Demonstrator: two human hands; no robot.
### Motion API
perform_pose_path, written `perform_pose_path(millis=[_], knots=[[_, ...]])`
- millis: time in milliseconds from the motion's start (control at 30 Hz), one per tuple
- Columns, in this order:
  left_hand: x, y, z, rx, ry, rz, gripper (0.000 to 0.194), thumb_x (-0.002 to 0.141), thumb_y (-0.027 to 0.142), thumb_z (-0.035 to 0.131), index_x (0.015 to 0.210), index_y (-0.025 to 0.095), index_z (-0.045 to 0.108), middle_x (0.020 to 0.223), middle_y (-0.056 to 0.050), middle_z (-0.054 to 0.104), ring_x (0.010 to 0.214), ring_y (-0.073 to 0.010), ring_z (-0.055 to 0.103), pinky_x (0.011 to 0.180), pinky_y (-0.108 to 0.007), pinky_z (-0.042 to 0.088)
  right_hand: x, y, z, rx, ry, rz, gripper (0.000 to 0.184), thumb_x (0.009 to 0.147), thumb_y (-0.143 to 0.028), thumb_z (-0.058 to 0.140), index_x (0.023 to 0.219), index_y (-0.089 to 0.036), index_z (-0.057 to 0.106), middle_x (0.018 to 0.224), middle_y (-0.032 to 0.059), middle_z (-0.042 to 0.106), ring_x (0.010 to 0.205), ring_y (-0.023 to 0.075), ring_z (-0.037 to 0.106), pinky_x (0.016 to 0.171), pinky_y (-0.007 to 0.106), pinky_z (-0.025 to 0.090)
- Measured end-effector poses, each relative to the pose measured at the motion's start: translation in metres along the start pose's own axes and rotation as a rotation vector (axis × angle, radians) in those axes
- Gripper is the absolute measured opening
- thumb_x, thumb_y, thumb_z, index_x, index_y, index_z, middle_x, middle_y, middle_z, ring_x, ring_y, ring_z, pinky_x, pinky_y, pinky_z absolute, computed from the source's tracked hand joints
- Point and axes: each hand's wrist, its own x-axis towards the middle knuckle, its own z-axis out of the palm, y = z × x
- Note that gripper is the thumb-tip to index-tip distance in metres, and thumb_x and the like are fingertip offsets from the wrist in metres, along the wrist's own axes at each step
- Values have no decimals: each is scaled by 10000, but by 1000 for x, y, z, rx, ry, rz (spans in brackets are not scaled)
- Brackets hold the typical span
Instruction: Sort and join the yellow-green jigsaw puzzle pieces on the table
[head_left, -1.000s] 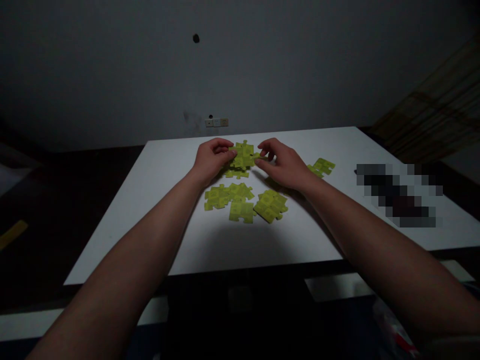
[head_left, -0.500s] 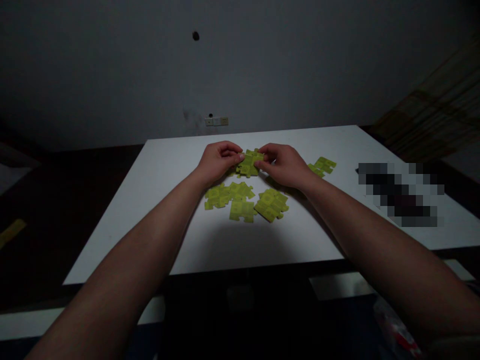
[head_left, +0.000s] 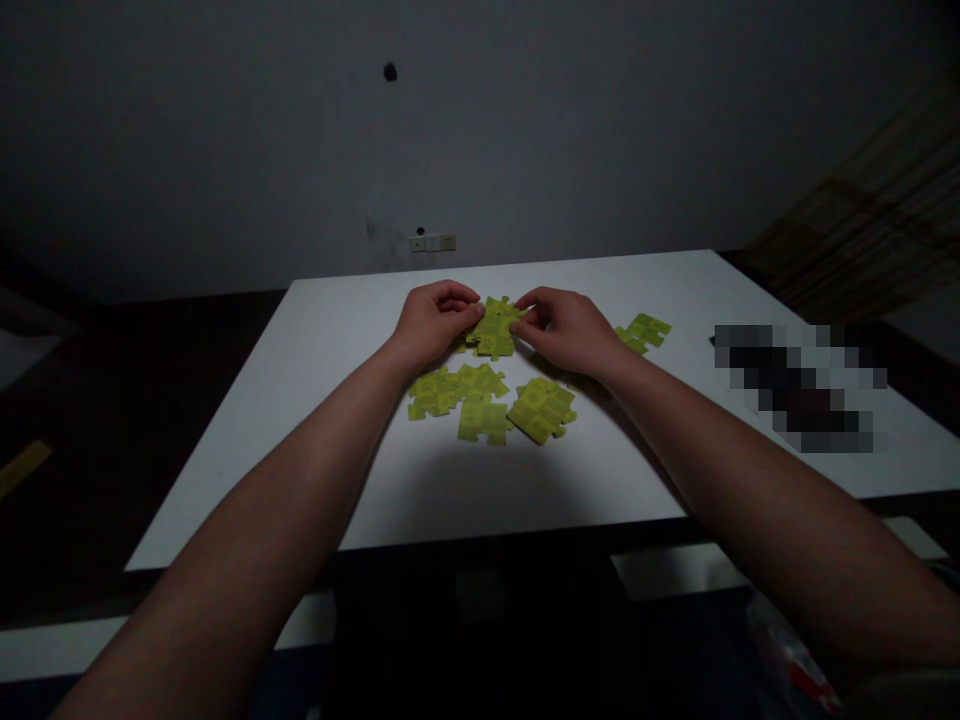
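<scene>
The flat yellow-green jigsaw clump (head_left: pixel 495 325), which looks like card, is between the two hands. The left hand (head_left: pixel 435 315) pinches its left edge and the right hand (head_left: pixel 566 325) pinches its right edge; some fingertips are hidden behind it. More yellow-green jigsaw pieces (head_left: pixel 541 408) lie on the near side of the clump, and a few yellow-green card squares (head_left: pixel 649 329) lie to its right, past the right hand. Under the clump is a big white flat-topped table (head_left: pixel 360 480). If the hands push too hard or not straight, the clump could bend, or a knob could pop out of its hole. Compared with one second ago, the hands are closer together around the clump.
</scene>
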Motion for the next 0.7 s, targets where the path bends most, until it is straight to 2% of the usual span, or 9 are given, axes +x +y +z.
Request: perform_pose_path(millis=[200, 467, 700], knots=[[3, -1, -1, 9, 50, 52, 239, 764, 246, 944, 913, 186, 766, 755, -9, 728, 644, -119, 625, 629, -265, 510, 0, 0, 0, 17, -21, 23, 331, 949, -311, 802, 1261, -203, 786, 1001, 96, 859, 876, 275, 779, 825, 411, 561], [5, 0, -1, 23, 114, 41, 226, 770, 235, 931, 909, 197, 757, 748, -4, 723, 645, -124, 625, 624, -256, 512, 0, 3, 3, 30, -25, -16, 326, 931, -274, 793, 1250, -210, 781, 996, 80, 852, 863, 258, 775, 823, 387, 550], [6, 0, -2, 36, 155, 73, 214, 783, 226, 918, 915, 197, 752, 790, -12, 732, 670, -126, 632, 645, -258, 530, 2, 6, 5, 207, -72, 7, 380, 867, -202, 777, 1245, -209, 748, 938, 61, 804, 794, 238, 725, 768, 384, 541]])
